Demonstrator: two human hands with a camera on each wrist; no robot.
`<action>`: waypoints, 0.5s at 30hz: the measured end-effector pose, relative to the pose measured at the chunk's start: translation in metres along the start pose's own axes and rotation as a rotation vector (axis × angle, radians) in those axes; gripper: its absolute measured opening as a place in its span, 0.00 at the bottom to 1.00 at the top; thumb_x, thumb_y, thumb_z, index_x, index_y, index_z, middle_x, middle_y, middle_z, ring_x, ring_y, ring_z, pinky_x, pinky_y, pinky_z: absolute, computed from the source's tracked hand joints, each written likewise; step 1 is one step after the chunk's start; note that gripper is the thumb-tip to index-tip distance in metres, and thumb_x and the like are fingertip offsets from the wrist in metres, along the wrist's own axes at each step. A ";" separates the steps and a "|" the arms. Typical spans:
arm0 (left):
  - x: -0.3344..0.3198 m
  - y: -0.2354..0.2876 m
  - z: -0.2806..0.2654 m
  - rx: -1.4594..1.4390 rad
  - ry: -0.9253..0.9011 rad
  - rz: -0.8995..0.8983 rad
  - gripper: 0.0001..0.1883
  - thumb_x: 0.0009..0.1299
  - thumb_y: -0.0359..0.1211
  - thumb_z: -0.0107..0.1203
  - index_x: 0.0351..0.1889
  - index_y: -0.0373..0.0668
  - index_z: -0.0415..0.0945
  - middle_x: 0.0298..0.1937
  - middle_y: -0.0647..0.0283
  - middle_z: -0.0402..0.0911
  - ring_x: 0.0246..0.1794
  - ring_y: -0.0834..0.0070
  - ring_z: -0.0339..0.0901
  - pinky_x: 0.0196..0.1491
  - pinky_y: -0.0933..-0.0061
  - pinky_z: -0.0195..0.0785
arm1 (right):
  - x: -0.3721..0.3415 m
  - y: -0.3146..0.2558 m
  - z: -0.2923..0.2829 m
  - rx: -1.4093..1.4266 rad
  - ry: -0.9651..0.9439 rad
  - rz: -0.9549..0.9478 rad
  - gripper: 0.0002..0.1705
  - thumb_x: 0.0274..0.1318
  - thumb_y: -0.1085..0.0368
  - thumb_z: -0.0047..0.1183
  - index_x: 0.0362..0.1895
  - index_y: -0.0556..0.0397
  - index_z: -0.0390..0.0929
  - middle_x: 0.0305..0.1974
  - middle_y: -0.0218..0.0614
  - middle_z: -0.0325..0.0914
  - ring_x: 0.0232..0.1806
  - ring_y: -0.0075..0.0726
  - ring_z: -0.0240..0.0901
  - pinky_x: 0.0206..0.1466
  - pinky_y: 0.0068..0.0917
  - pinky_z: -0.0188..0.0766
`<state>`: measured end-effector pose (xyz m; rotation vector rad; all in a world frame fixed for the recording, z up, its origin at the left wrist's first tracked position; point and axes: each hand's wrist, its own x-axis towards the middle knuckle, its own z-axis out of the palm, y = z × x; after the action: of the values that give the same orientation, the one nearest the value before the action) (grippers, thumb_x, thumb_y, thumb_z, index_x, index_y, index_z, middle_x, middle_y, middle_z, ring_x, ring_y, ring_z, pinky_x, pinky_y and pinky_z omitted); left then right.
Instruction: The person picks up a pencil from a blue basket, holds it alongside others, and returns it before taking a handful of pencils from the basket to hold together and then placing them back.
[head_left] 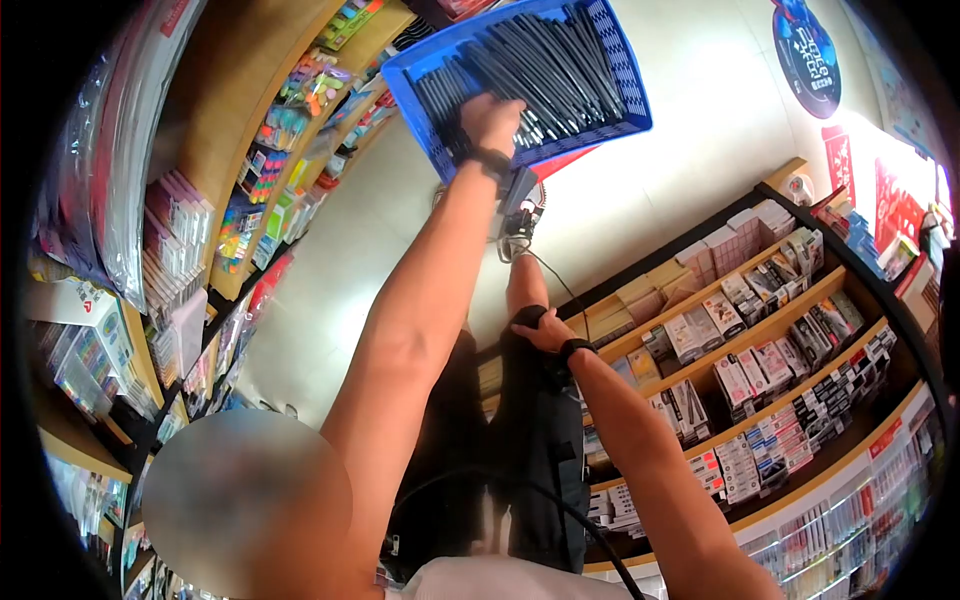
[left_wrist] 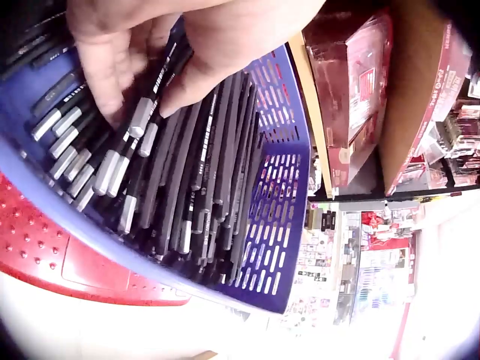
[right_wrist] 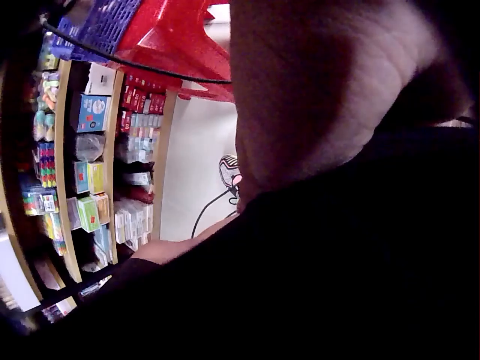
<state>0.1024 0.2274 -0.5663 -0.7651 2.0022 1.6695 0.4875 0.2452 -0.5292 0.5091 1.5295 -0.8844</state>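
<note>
A blue slotted basket (head_left: 436, 155) at the top of the head view holds many slim black pencils (head_left: 545, 70) with pale ends. My left hand (head_left: 490, 122) reaches into its near left part. Seen from the left wrist, the thumb and fingers of that hand (left_wrist: 180, 45) pinch several black pencils (left_wrist: 146, 124) near their silver-white ends, over others lying side by side in the basket (left_wrist: 289, 172). My right hand (head_left: 545, 330) rests on my knee by the dark shorts; close up in the right wrist view, the hand (right_wrist: 322, 90) hides what its fingers touch.
Below the basket is a red plastic surface (left_wrist: 90, 262) with raised dots. Shelves of stationery (head_left: 250, 150) line the left, and a tiered rack of small boxes (head_left: 740, 380) stands at the right. A dark cable (head_left: 565, 285) hangs near my leg above the pale floor (head_left: 640, 200).
</note>
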 end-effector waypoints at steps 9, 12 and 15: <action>-0.011 0.019 0.009 0.066 -0.003 -0.013 0.08 0.60 0.26 0.60 0.35 0.30 0.82 0.34 0.52 0.86 0.35 0.62 0.86 0.39 0.63 0.77 | -0.008 -0.015 0.002 0.090 0.000 0.019 0.77 0.51 0.20 0.51 0.63 0.93 0.43 0.58 0.76 0.70 0.63 0.65 0.72 0.61 0.41 0.73; -0.023 0.026 0.005 -0.198 -0.060 -0.145 0.07 0.68 0.25 0.54 0.38 0.26 0.77 0.35 0.48 0.83 0.34 0.58 0.86 0.37 0.62 0.81 | -0.009 -0.021 0.004 0.105 -0.010 0.050 0.77 0.50 0.20 0.52 0.64 0.93 0.43 0.60 0.77 0.68 0.65 0.65 0.70 0.64 0.40 0.72; -0.024 0.028 -0.011 -0.294 -0.176 -0.177 0.07 0.71 0.22 0.53 0.42 0.26 0.70 0.36 0.46 0.82 0.34 0.56 0.86 0.36 0.61 0.84 | -0.017 -0.031 0.001 0.128 0.012 0.067 0.78 0.49 0.19 0.52 0.64 0.92 0.43 0.62 0.76 0.66 0.67 0.66 0.68 0.66 0.41 0.69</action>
<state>0.1027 0.2238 -0.5281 -0.8343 1.5444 1.8751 0.4674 0.2279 -0.5054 0.6558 1.4646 -0.9329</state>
